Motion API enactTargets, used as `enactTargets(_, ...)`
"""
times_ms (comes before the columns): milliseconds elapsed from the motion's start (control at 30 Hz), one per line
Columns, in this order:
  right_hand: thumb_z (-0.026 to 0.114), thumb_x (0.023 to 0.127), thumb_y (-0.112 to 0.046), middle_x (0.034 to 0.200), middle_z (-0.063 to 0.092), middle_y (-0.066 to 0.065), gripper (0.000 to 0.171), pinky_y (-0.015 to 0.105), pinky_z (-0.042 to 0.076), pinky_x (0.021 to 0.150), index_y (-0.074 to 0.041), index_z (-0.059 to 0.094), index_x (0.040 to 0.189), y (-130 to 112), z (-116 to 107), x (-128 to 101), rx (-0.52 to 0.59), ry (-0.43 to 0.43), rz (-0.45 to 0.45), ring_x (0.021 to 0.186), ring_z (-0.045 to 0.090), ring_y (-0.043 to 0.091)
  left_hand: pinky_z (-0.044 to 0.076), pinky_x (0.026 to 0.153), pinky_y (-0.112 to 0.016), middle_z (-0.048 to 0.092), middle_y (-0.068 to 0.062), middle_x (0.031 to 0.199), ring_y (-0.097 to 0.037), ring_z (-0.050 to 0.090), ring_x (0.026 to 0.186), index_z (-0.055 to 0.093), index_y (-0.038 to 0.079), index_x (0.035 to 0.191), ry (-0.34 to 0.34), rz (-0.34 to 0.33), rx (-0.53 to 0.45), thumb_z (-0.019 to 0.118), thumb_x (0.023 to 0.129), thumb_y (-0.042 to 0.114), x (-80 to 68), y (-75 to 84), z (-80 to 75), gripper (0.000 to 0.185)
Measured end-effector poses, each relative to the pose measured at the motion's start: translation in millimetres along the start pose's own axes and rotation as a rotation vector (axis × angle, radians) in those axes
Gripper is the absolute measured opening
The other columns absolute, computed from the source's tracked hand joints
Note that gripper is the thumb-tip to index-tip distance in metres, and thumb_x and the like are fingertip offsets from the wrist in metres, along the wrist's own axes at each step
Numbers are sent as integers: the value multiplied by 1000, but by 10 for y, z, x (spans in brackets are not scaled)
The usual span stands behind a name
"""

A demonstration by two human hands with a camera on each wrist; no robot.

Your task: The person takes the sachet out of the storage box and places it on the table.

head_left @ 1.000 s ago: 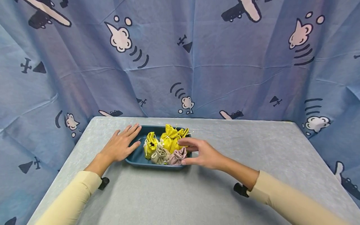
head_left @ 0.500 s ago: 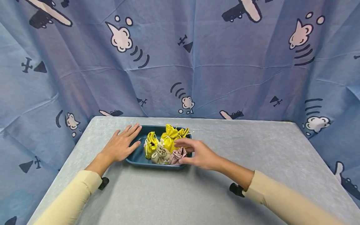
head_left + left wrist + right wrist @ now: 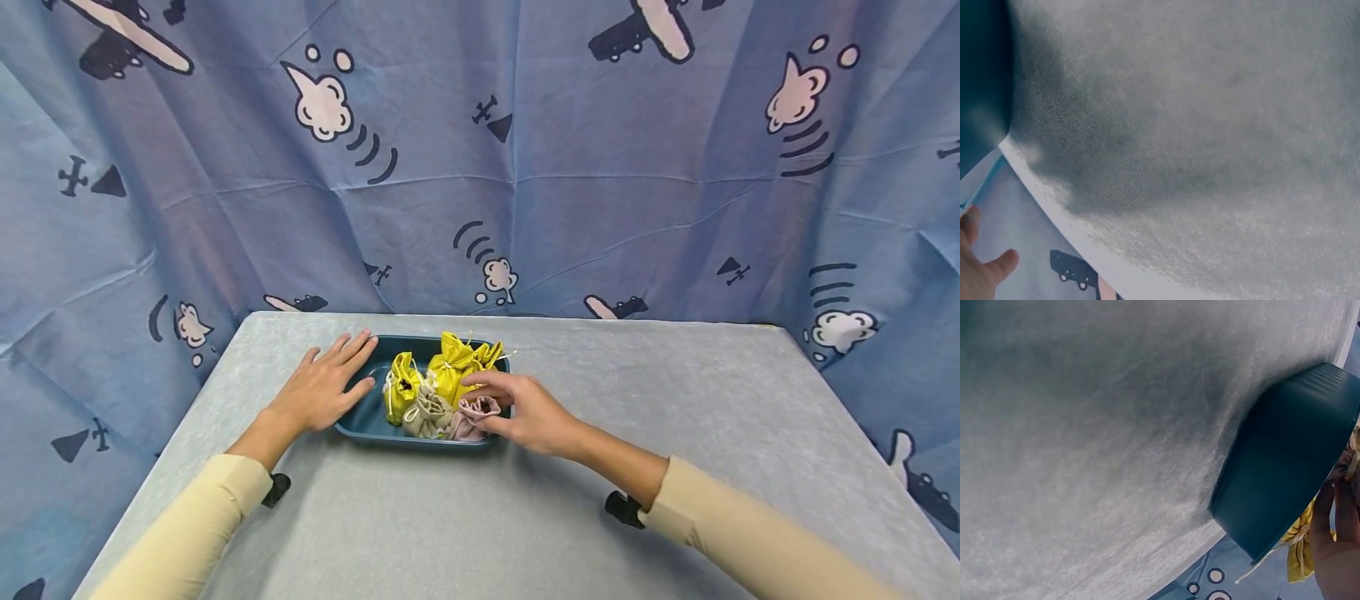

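A dark teal tray [image 3: 358, 427] sits on the grey table and holds several small drawstring pouches: two yellow ones [image 3: 452, 367], a beige one [image 3: 424, 414] and a pink one [image 3: 462, 427]. My right hand [image 3: 495, 402] reaches over the tray's right end, with thumb and fingers pinching the gathered top of the pink pouch. My left hand [image 3: 322, 387] lies flat on the table, its fingers straight against the tray's left rim. In the right wrist view the tray's outer wall [image 3: 1285, 469] fills the right side, with a yellow pouch [image 3: 1300, 550] and my fingers [image 3: 1335, 550] behind it.
The grey table [image 3: 525, 517] stretches wide to the right of and in front of the tray. A blue curtain [image 3: 480, 167] printed with planes and clouds hangs close behind and along both sides. The left wrist view shows mostly table surface [image 3: 1210, 125].
My right hand has moved left and down onto the pink pouch, and its fingers have closed on the pouch's top. The left hand has stayed in place.
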State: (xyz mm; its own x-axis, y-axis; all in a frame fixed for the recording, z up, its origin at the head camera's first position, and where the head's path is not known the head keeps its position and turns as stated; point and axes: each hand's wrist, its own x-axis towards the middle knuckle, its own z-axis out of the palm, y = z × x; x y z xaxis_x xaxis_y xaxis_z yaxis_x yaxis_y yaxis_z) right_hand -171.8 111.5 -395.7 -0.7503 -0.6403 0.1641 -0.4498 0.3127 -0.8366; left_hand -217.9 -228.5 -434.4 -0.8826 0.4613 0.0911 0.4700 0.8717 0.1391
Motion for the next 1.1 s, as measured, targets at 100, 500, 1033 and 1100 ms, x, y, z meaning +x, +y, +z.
enactTargets(100,70,87,8,117,71,13,50,28,55,84,2,56,135,-14,6,2,6,12,-3,102,71,23,22,108,-71,22,-6,165,-37,24,148,26,14,159,-2,-4,-4,47,104,42,0,4,0,65)
enactTargets(500,69,88,7,120,69,17,43,26,55,85,3,60,130,-59,-13,24,5,43,-7,105,70,26,22,108,-71,21,-5,165,-37,23,149,26,14,159,-7,-8,-10,47,104,42,3,32,-16,65)
enactTargets(1033,69,88,9,124,66,19,40,27,55,88,2,63,127,-207,-158,90,-59,69,-61,107,69,24,22,108,-72,20,-6,165,-37,22,149,25,14,159,-15,-11,-6,47,104,43,8,17,-9,66)
enactTargets(1100,69,88,9,124,67,17,40,27,55,88,0,63,126,-237,-195,101,-64,72,-64,109,69,23,22,107,-72,20,-6,165,-37,22,149,25,14,159,-14,-12,-7,47,104,42,3,10,-5,66)
